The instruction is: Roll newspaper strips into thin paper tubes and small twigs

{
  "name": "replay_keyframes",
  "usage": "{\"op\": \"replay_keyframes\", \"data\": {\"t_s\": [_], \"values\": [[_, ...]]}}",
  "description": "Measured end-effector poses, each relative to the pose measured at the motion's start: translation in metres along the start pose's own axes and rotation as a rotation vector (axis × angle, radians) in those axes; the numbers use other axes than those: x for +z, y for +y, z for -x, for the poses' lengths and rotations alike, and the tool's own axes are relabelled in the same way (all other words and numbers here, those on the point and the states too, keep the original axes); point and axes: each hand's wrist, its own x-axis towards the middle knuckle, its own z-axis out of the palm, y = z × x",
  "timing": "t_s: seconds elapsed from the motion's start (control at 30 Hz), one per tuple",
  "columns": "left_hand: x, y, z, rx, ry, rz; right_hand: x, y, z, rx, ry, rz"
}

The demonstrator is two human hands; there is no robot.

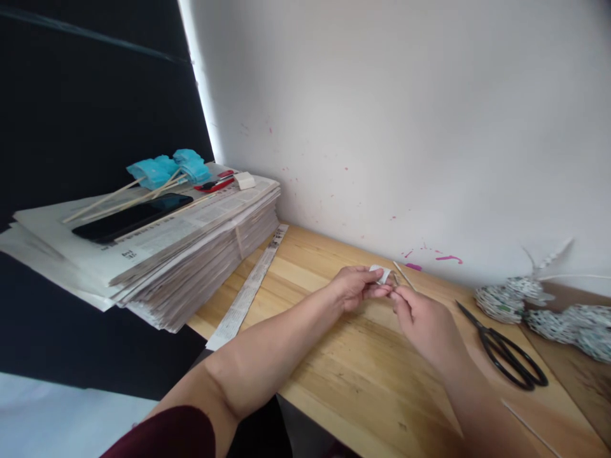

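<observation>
Over the wooden table, my left hand (356,287) is closed with thumb and fingers on a small piece of white paper (380,273). My right hand (424,318) meets it fingertip to fingertip, pinching near the paper's lower edge. A thin pale stick (403,273) slants up just beyond the right fingers. Whether the paper is wrapped around the stick is hidden by my fingers. A long strip of newspaper (248,292) lies flat to the left of my hands. Black-handled scissors (506,353) rest to the right, points toward the wall.
A tall stack of newspapers (205,261) stands at left, bearing a phone (136,217), blue-wrapped sticks (167,168) and a red-handled tool (217,183). Woven paper pieces (568,324) sit far right on a brown board (573,369). A thin rod (529,429) lies near the front.
</observation>
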Motion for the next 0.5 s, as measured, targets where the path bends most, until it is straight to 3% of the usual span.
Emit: {"op": "replay_keyframes", "data": {"t_s": [0.13,0.33,0.43,0.5], "values": [[-0.0013,-0.001,-0.0013,-0.02,-0.027,-0.013,-0.0013,-0.0003,-0.0015,0.095,-0.151,-0.219],[-0.001,-0.0003,-0.004,0.01,0.037,0.008,0.0044,-0.0016,0.0011,0.003,0.049,0.063],[-0.001,-0.0004,-0.0042,0.011,0.019,0.02,0.0043,-0.0005,0.0008,-0.022,0.058,0.129],[-0.0016,-0.001,-0.0043,0.004,-0.002,0.011,0.0034,0.0007,0.0,-0.006,-0.007,0.073]]}}
